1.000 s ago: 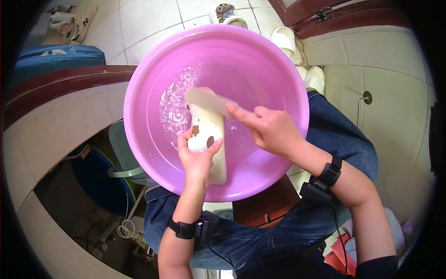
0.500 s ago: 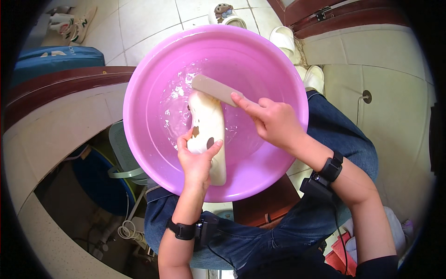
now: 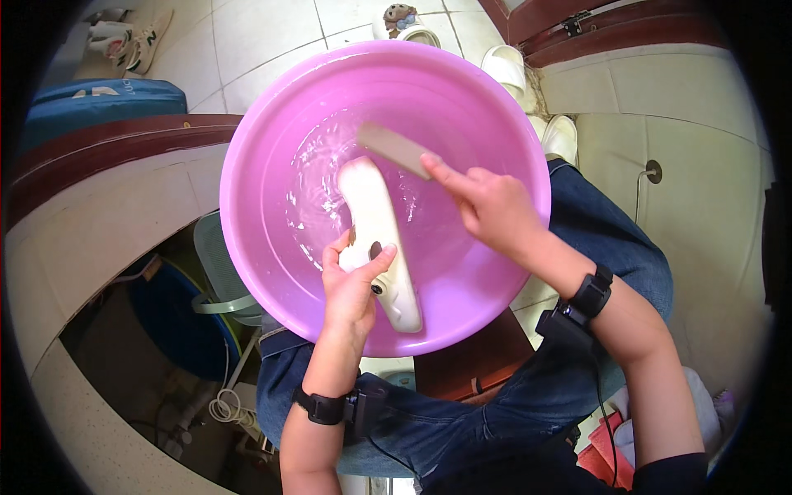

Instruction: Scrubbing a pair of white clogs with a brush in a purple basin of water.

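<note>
Over the water in a large pink basin (image 3: pixel 234 190), my left hand (image 3: pixel 351 289) grips a white slipper (image 3: pixel 373 216) with brown spots. It is turned on its side, its far end near the water and its near end by the basin's front wall. In my right hand (image 3: pixel 493 206) is a beige flat-backed brush (image 3: pixel 394 150), index finger stretched along its back. The brush hovers just beyond and to the right of the slipper's far end, slightly blurred. Its underside is hidden.
The basin stands between my knees, a brown stool (image 3: pixel 470 355) under its near side. White clogs (image 3: pixel 561 139) lie on the tiles beyond. At left are a green basket (image 3: pixel 227 264), a blue basin (image 3: pixel 177 318) and a blue bag (image 3: pixel 107 107).
The brush has lifted off the slipper's far end and shifted slightly right. The slipper has rolled and tilted in my left hand, its near end swinging right.
</note>
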A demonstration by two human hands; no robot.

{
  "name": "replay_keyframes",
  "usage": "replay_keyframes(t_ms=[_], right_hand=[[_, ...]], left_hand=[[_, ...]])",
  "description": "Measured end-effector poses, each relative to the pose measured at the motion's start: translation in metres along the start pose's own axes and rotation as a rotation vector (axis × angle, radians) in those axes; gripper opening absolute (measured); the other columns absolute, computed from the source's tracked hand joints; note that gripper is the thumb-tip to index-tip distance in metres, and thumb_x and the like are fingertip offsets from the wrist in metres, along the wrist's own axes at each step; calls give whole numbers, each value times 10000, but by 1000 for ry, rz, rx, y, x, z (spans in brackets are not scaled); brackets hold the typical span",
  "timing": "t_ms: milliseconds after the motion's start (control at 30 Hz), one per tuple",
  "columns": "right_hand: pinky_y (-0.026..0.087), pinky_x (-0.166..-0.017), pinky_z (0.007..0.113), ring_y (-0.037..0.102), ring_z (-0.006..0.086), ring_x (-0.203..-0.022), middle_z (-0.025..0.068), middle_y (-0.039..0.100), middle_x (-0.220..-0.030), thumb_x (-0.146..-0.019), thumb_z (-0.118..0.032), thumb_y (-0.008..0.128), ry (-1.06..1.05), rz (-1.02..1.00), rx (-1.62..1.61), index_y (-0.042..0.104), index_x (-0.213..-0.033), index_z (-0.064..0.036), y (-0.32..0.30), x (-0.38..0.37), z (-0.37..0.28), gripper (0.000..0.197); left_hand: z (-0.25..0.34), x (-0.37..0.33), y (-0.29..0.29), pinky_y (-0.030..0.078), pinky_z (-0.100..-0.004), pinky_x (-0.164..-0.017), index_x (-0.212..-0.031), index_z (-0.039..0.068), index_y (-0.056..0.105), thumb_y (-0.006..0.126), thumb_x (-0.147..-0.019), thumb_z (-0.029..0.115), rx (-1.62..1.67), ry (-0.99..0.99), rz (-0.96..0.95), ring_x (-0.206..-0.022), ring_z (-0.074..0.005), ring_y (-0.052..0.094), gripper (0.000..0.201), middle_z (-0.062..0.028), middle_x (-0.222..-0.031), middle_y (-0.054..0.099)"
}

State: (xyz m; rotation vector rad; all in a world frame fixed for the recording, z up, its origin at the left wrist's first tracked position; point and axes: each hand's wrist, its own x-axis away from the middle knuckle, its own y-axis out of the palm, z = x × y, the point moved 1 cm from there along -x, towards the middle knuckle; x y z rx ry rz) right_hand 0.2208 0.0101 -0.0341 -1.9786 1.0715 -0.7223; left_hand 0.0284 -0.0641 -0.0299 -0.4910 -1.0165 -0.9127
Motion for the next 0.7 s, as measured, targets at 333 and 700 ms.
replay_keyframes(t_ms=[333,700], right_hand=[[503,-744,384,635,353,-851,206,635,-986,-862,-105,524,401,-386,-160,507,-1297,-146,20,9,18,437],[451,-842,207,633,188,-999,120,630,-1158,-886,-38,532,137,-327,-264,516,-1300,-121,-41,-21,-15,423]], left_hand=[[3,-2,-4,490,-310,-827,-1204,32,391,756,-661,-96,-31,126,-10,-949,-178,569,667,-94,-1094,537],[5,3,-2,444,-341,-934,-1225,22,428,804,-615,-43,-645,697,76,-1081,-231,514,720,-109,-1134,516]])
